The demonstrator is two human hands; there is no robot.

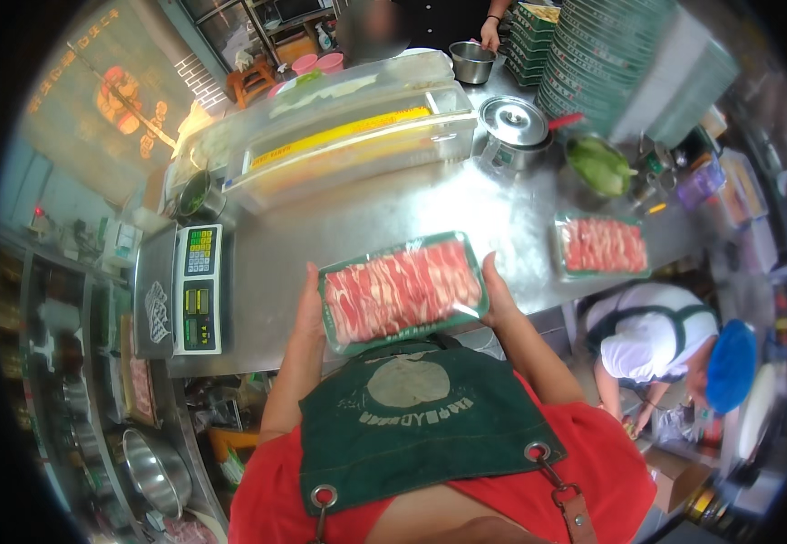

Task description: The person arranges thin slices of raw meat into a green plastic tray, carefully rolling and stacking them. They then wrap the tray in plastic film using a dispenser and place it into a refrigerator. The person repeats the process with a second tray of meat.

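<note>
Both my hands hold a green tray of sliced raw meat under clear wrap, just above the near edge of the steel table. My left hand grips its left end, and my right hand its right end. The slices lie in a row across the tray. A second wrapped meat tray rests on the table to the right. To the left stands a digital weighing scale, with a crumpled clear piece on its steel platform.
Behind are a long clear plastic bin, a lidded steel pot, a bowl of green leaves and stacked green trays. A co-worker bends down at the right; another person's hand touches a steel pot across the table.
</note>
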